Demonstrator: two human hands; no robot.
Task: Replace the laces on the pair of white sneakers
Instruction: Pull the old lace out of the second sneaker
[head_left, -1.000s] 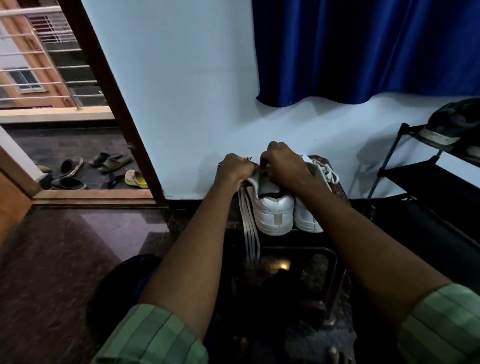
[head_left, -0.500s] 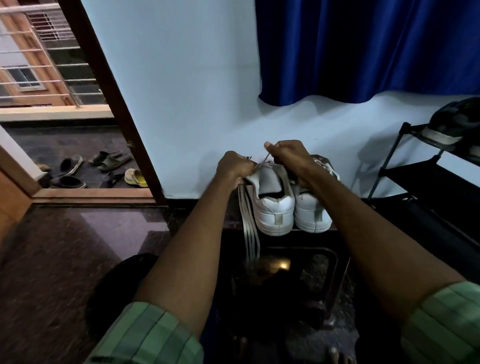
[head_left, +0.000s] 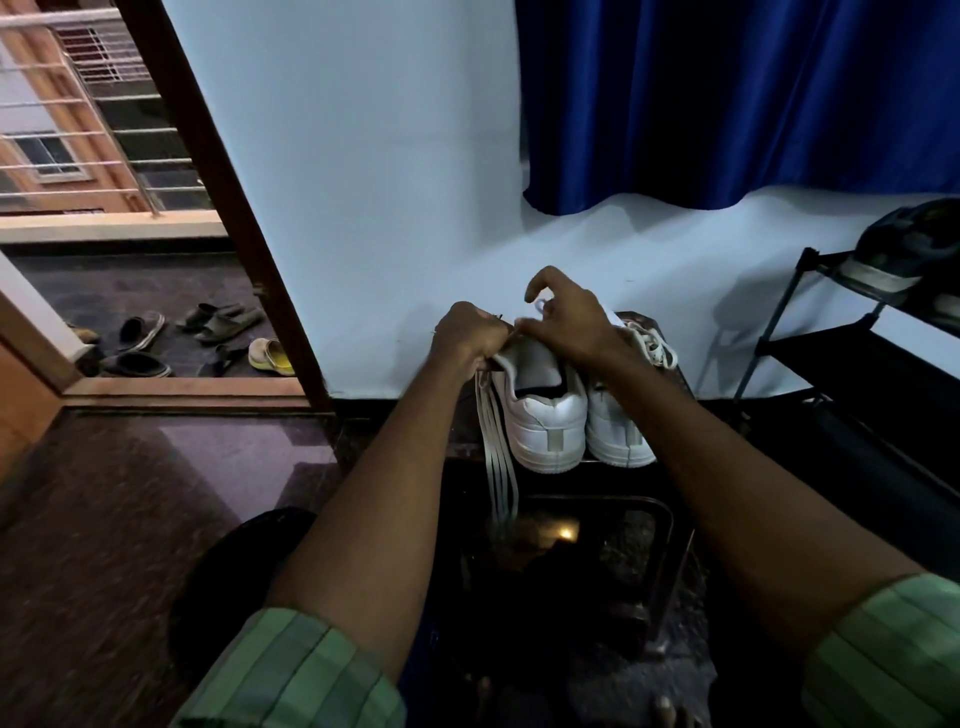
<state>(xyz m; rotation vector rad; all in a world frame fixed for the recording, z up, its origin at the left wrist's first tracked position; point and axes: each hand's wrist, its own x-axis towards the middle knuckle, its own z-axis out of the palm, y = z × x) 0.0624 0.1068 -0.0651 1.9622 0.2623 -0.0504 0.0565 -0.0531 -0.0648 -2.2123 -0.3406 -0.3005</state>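
Observation:
Two white sneakers stand heels toward me on a dark stool (head_left: 670, 509). The left sneaker (head_left: 545, 421) has loose white laces (head_left: 496, 457) hanging down its left side. My left hand (head_left: 467, 332) is curled at the sneaker's left top edge and grips the laces there. My right hand (head_left: 566, 322) hovers over the same sneaker's front, thumb and fingers pinching a lace end, index finger raised. The right sneaker (head_left: 618, 431) still shows tied white laces (head_left: 654, 348) beyond my right wrist. The eyelets are hidden by my hands.
A black shoe rack (head_left: 852, 374) with a dark shoe on top stands at the right. A blue curtain (head_left: 727, 98) hangs above the wall. An open doorway at left shows several sandals (head_left: 218, 322) on the balcony floor. Dark polished floor lies to my left.
My right hand lifted off the sneaker's front and pulled a lace end up and to the right, then settled slightly lower. My left hand stayed at the sneaker's left edge.

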